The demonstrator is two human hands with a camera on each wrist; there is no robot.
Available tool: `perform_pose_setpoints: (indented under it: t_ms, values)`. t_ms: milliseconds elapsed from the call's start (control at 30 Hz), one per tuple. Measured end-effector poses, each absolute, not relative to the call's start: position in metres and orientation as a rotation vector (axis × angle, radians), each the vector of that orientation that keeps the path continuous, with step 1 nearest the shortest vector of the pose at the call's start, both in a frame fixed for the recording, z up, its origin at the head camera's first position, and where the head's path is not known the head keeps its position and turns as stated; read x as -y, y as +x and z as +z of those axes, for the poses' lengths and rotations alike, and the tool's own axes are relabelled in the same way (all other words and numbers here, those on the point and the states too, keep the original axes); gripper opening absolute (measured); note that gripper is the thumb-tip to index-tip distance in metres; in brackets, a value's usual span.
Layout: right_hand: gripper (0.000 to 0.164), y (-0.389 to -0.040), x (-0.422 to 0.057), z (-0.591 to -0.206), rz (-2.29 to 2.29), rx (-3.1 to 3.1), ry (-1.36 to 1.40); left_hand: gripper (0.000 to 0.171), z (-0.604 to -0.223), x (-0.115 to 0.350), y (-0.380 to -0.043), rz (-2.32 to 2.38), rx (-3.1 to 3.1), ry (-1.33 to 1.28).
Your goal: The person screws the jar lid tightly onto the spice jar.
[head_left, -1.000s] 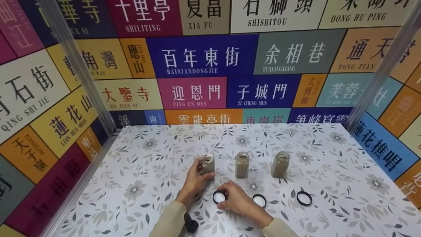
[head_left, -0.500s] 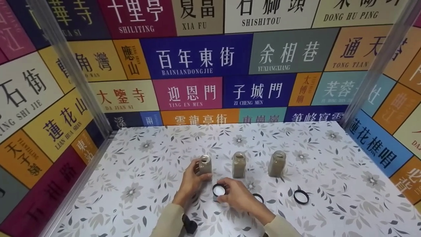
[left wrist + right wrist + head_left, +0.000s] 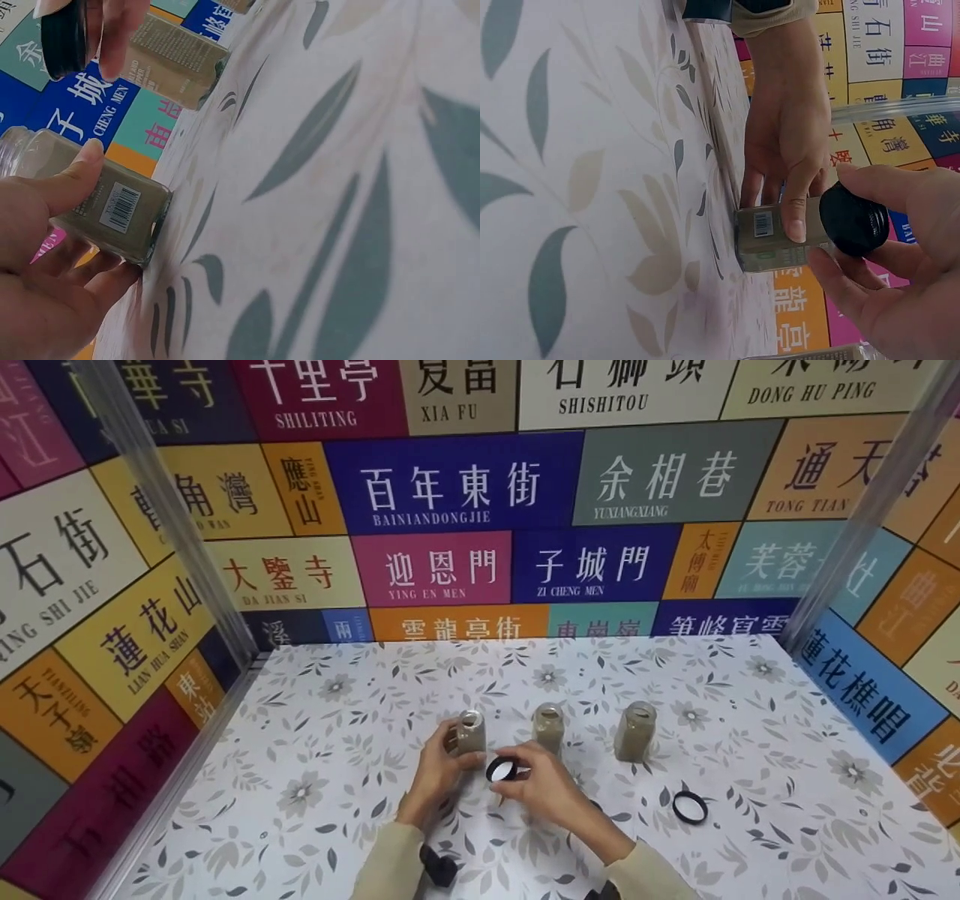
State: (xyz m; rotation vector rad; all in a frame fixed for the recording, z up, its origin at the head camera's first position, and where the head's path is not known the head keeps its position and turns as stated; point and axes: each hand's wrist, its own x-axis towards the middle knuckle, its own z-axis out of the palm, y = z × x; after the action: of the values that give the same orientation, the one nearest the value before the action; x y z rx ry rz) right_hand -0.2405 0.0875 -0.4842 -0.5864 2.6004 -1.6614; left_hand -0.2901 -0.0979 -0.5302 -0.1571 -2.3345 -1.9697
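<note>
My left hand point(image 3: 435, 774) grips an upright, uncapped square glass jar point(image 3: 471, 741) of grey-brown powder, thumb across one face. A barcode label point(image 3: 120, 208) shows under that thumb in the left wrist view. Between thumb and fingers my right hand point(image 3: 546, 786) pinches a black screw lid point(image 3: 501, 770), its white inside facing me in the head view. The lid is above the table, just right of the held jar and apart from it. In the right wrist view the black lid point(image 3: 853, 220) overlaps the jar's neck end.
Two more uncapped jars stand to the right, a middle one point(image 3: 550, 726) partly behind my right hand and a far one point(image 3: 636, 735). One black lid point(image 3: 690, 808) lies on the flowered tabletop point(image 3: 337, 810). Another lid is mostly hidden by my right wrist. Lettered panels point(image 3: 457, 487) stand behind.
My right hand has lifted the lid from near the tabletop up towards the left jar, tilting it. It now covers part of the middle jar. My left hand keeps its hold in place.
</note>
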Motion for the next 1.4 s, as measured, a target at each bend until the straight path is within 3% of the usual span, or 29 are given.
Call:
perform_pose_setpoints:
  t_ms: [400,733,1133,1400]
  values:
    - [0.062,-0.254,-0.083,-0.479,-1.753,-2.685,-0.488,0.062,-0.535,0.096,-0.291,-1.975,2.289,-0.140]
    - [0.044,-0.264,-0.076,-0.472,-1.802,-2.785,-0.562,0.060,-0.539,0.097,-0.288,-1.978,2.231,-0.208]
    - [0.043,-0.276,-0.064,-0.473,-1.797,-2.903,-0.687,0.060,-0.539,0.098,-0.287,-1.973,2.227,-0.198]
    - [0.042,-0.278,-0.056,-0.469,-1.702,-3.016,-0.598,0.059,-0.540,0.099,-0.289,-1.957,2.250,-0.187]
